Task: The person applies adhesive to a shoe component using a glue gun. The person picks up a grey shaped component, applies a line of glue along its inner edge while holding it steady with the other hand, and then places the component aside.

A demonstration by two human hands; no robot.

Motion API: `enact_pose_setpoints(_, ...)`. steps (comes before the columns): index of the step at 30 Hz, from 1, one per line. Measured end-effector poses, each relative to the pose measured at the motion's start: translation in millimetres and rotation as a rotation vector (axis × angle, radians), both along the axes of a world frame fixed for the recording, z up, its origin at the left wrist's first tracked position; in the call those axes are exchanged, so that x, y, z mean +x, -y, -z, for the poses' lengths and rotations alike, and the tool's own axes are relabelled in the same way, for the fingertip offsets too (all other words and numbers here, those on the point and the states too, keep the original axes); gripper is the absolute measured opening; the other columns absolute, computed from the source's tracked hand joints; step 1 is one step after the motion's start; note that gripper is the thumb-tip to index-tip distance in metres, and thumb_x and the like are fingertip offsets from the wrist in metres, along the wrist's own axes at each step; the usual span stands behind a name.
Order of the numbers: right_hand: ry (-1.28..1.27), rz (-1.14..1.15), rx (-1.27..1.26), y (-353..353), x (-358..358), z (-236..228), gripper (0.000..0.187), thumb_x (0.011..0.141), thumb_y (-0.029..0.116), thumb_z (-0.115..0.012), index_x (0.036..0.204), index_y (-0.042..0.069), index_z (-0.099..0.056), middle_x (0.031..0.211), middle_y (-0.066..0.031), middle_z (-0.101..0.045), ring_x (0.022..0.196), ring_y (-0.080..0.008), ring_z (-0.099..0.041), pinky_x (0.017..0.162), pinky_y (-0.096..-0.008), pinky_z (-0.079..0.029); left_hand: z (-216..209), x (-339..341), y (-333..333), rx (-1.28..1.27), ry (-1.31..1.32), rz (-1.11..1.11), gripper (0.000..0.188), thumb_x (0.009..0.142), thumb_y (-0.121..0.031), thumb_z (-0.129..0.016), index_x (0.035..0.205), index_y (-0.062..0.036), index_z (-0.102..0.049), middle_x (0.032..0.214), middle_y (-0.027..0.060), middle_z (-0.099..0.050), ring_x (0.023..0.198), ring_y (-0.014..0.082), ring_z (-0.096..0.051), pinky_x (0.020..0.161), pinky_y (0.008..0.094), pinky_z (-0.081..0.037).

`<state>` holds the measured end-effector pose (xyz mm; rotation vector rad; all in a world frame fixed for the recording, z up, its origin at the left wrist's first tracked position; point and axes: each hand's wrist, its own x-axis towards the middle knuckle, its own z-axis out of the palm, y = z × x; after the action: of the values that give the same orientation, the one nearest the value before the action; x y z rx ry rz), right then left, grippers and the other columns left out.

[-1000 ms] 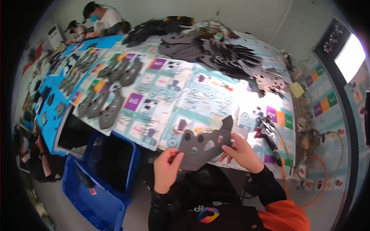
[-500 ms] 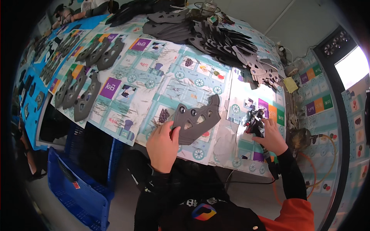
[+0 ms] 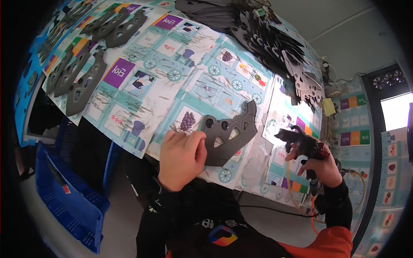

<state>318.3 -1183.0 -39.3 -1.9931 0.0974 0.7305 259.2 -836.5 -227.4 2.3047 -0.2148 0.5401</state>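
A dark grey curved piece (image 3: pixel 232 144) with cut-out holes and two round dark spots lies flat on the paper-covered table in front of me. My left hand (image 3: pixel 181 160) is closed beside its left edge, the thumb against the curled fingers. Whatever those fingers may hold is hidden. On the right, my right hand (image 3: pixel 320 165) is wrapped round a black spray gun (image 3: pixel 303 144), raised over the table's right side with its front end toward the left. A yellowish hose and an orange hose hang near it.
More grey pieces (image 3: pixel 86 86) lie in rows at the left. A big heap of dark pieces (image 3: pixel 266 38) covers the table's far side. Below the left edge is a blue plastic crate (image 3: pixel 64 198). A black cable (image 3: pixel 275 209) crosses at the lower right, near the papered wall (image 3: pixel 350 120).
My right hand has picked up the spray gun from the table. My left thumb has left the top of the grey piece and the fingers have curled. The view has shifted.
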Motion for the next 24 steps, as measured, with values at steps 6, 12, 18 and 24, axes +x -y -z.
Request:
enact_pose_setpoints(6, -0.195, -0.263, 0.043, -92.7, 15.5, -3.2, 0.056, 0.079, -0.013, -0.058, 0.134, -0.002, -0.063, 0.100, -0.0061, -0.074, 0.069, -0.0088, -0.065, 0.054, -0.0217, -0.050, 6.7, 10.1, -6.4, 0.033, 0.162, 0.022, 0.037, 0.076, 0.000, -0.073, 0.111, -0.0123, -0.070, 0.112, -0.0017, -0.068, 0.103, 0.0259, -0.059, 0.089, 0.0420, -0.044)
enact_pose_setpoints(12, -0.262, -0.282, -0.108, -126.8, 26.9, 19.0, 0.042, 0.093, 0.002, -0.074, 0.134, 0.001, -0.065, 0.098, 0.0011, -0.071, 0.067, -0.0035, -0.060, 0.055, -0.0216, -0.049, 12.6, 9.5, -4.5, 0.010, 0.089, -0.029, 0.043, 0.081, 0.001, -0.068, 0.122, -0.0095, -0.070, 0.106, -0.0004, -0.071, 0.104, 0.0243, -0.060, 0.090, 0.0418, -0.044)
enact_pose_setpoints(18, -0.209, -0.234, -0.180, -129.9, 28.7, 28.0, 0.046, 0.095, 0.004, -0.076, 0.139, 0.000, -0.063, 0.099, 0.0005, -0.072, 0.066, -0.0040, -0.059, 0.057, -0.0225, -0.048, 9.2, 8.9, -7.1, -0.075, 0.057, -0.042, 0.054, 0.078, 0.005, -0.068, 0.131, -0.0060, -0.066, 0.102, 0.0002, -0.072, 0.100, 0.0246, -0.061, 0.090, 0.0411, -0.043)
enact_pose_setpoints(24, -0.216, -0.279, -0.240, -133.0, 30.3, 30.7, 0.039, 0.095, 0.007, -0.076, 0.133, 0.003, -0.065, 0.096, 0.0013, -0.071, 0.065, -0.0035, -0.056, 0.058, -0.0234, -0.045, 10.1, 9.5, -8.3, -0.077, 0.069, -0.042, 0.053, 0.078, 0.004, -0.068, 0.131, -0.0048, -0.067, 0.097, 0.0020, -0.070, 0.101, 0.0250, -0.060, 0.090, 0.0416, -0.042)
